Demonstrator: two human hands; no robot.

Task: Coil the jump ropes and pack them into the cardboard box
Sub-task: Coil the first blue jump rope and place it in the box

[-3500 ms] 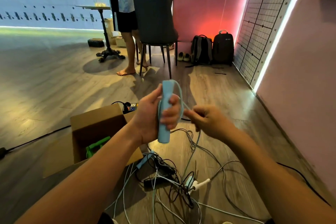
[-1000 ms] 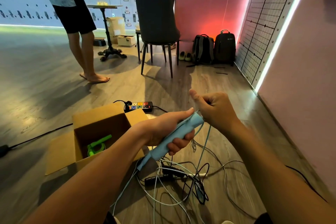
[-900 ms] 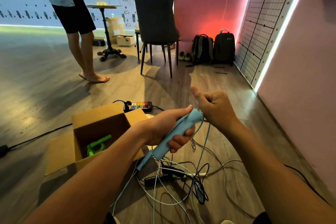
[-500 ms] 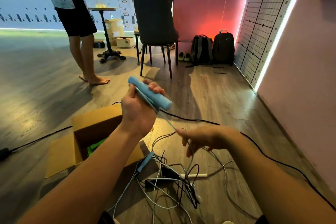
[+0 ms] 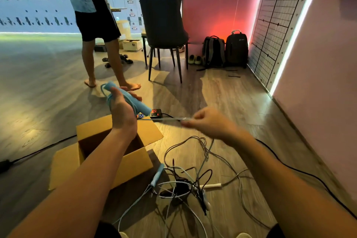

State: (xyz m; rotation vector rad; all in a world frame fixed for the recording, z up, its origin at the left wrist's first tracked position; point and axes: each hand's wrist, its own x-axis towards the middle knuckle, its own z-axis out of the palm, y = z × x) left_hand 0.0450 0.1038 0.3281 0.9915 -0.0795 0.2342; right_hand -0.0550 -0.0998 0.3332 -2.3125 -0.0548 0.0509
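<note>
Light-blue foam jump-rope handle (image 5: pixel 142 108) gripped in left hand (image 5: pixel 121 111), held up above open brown cardboard box (image 5: pixel 133 162), a few loops of cord wrapped round handle and hand. Thin pale cord (image 5: pixel 164 119) stretched taut sideways to right hand (image 5: pixel 209 123), pinched in curled, motion-blurred fingers. Down on wooden floor (image 5: pixel 222 98), loose tangle of white, blue and black ropes (image 5: pixel 185 185) just right of box, second blue handle (image 5: pixel 158 174) lying at box's front corner. Box interior mostly hidden behind left forearm.
</note>
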